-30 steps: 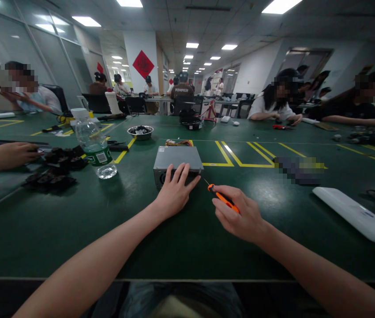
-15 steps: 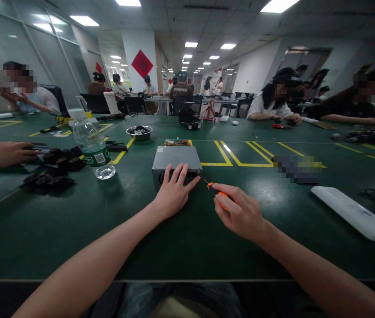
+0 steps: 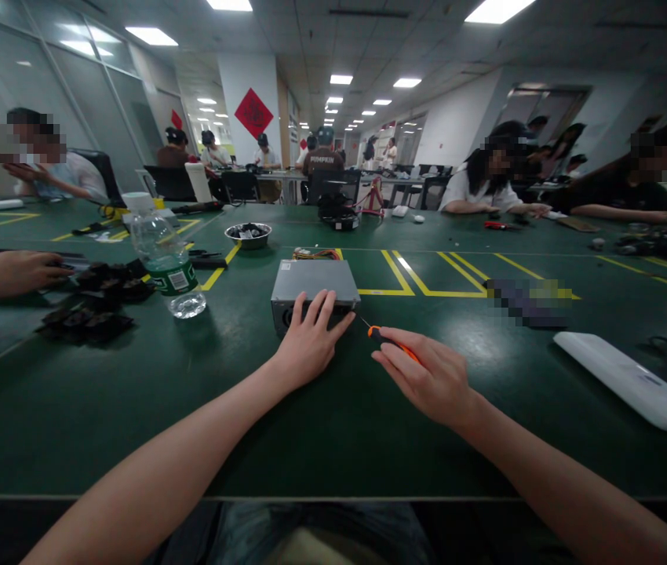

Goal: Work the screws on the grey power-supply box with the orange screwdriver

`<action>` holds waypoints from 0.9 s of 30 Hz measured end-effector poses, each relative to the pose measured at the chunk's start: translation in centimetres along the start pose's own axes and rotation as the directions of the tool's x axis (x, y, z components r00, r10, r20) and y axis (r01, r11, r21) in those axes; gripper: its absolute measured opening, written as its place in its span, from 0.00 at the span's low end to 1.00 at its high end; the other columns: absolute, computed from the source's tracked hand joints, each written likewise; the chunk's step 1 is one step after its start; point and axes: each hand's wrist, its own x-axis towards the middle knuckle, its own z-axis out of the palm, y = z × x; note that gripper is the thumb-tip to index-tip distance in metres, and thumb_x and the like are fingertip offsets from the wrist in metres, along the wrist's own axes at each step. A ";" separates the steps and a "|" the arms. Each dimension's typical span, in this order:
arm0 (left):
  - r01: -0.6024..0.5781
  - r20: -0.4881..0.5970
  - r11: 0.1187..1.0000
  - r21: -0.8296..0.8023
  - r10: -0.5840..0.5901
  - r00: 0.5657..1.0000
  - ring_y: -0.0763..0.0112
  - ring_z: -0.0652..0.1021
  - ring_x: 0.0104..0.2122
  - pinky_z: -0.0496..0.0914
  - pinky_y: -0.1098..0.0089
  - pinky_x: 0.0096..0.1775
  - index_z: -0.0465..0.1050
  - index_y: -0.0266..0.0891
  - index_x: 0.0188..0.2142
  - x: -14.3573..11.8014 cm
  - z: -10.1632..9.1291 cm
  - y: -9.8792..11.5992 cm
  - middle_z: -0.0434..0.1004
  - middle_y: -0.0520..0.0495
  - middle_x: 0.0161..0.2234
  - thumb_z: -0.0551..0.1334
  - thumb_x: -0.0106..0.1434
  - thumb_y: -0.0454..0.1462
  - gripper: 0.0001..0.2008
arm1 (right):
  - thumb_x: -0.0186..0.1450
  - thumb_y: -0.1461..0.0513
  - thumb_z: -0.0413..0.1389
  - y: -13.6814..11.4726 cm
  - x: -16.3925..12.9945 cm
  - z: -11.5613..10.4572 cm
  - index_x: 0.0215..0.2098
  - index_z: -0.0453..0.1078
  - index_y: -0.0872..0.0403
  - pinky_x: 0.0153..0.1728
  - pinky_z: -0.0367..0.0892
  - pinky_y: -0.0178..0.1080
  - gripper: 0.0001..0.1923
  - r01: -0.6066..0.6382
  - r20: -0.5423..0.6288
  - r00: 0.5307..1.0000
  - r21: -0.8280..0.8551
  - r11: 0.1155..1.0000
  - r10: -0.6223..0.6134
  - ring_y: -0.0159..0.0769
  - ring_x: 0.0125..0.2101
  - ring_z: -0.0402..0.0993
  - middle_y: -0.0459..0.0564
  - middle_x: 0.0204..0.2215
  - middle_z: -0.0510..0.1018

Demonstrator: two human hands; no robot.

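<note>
A grey metal computer power supply [image 3: 315, 279] rests on the green table, a bundle of coloured wires [image 3: 315, 254] behind it. My left hand [image 3: 308, 345] lies with spread fingers against its near side and top edge, partly hiding the fan opening. To the right, my right hand [image 3: 428, 373] is closed around the orange and black handle of a screwdriver [image 3: 376, 333]. Its thin shaft points up and left at the power supply's right front corner, by my left fingertips. Whether the tip touches a screw is too small to tell.
Left of the power supply stands a water bottle [image 3: 169, 271], near black parts [image 3: 89, 318] and another person's hand [image 3: 19, 275]. A metal bowl [image 3: 248, 235] of small parts sits farther back. A white elongated device [image 3: 628, 377] lies at right. Several people sit around.
My right fingers have shifted and rolled on the screwdriver handle, which has turned slightly. My left hand and the power supply stay in place.
</note>
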 end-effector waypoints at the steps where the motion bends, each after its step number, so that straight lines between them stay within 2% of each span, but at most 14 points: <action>1: -0.003 0.001 1.000 -0.003 0.003 1.000 0.49 0.53 0.59 0.46 0.46 0.56 0.58 0.45 0.57 0.0 0.0 0.0 0.51 0.37 0.60 0.58 0.58 0.36 0.27 | 0.60 0.64 0.55 0.1 0.0 -0.1 0.41 0.66 0.49 0.34 0.71 0.35 0.10 -0.002 -0.026 1.000 -0.009 1.000 0.002 0.33 0.39 0.74 0.50 0.43 0.76; 5: -0.002 0.002 1.000 -0.016 0.002 1.000 0.50 0.53 0.59 0.46 0.46 0.57 0.58 0.46 0.57 0.0 -0.1 -0.1 0.51 0.38 0.60 0.58 0.58 0.36 0.27 | 0.60 0.63 0.56 0.2 0.2 -0.4 0.37 0.66 0.49 0.32 0.71 0.35 0.06 -0.013 -0.084 0.996 0.039 0.999 0.016 0.33 0.38 0.75 0.48 0.42 0.77; 9: -0.020 0.002 0.998 -0.063 0.020 1.000 0.50 0.50 0.61 0.45 0.46 0.57 0.64 0.49 0.53 -0.2 0.1 -0.4 0.49 0.40 0.61 0.57 0.59 0.36 0.22 | 0.60 0.65 0.55 -0.3 0.2 -0.3 0.38 0.67 0.48 0.34 0.73 0.36 0.08 0.053 -0.068 0.997 0.112 0.992 -0.045 0.34 0.41 0.74 0.49 0.44 0.75; 14: -0.037 0.007 0.992 -0.124 0.038 0.999 0.52 0.48 0.61 0.44 0.47 0.58 0.68 0.46 0.50 -0.5 0.2 -1.0 0.45 0.40 0.62 0.57 0.59 0.36 0.18 | 0.60 0.66 0.54 -0.7 0.4 0.7 0.40 0.68 0.48 0.39 0.73 0.38 0.10 0.078 -0.043 0.996 0.180 0.981 -0.072 0.35 0.45 0.72 0.49 0.46 0.75; 19: -0.036 0.004 0.990 -0.140 0.036 0.999 0.52 0.47 0.61 0.43 0.47 0.58 0.68 0.44 0.49 -0.5 0.2 -1.0 0.44 0.39 0.62 0.57 0.58 0.36 0.18 | 0.60 0.66 0.54 -0.5 0.3 1.4 0.40 0.68 0.49 0.40 0.73 0.40 0.10 0.082 -0.010 0.997 0.162 0.983 -0.081 0.36 0.46 0.71 0.51 0.47 0.74; 27: -0.027 0.006 0.991 -0.135 0.028 1.000 0.52 0.47 0.61 0.44 0.47 0.58 0.69 0.44 0.48 -0.5 0.2 -0.9 0.45 0.41 0.62 0.58 0.58 0.36 0.18 | 0.59 0.67 0.54 -0.6 0.7 1.5 0.39 0.68 0.52 0.40 0.72 0.39 0.09 0.089 -0.044 0.996 0.130 0.988 -0.084 0.36 0.45 0.71 0.54 0.45 0.74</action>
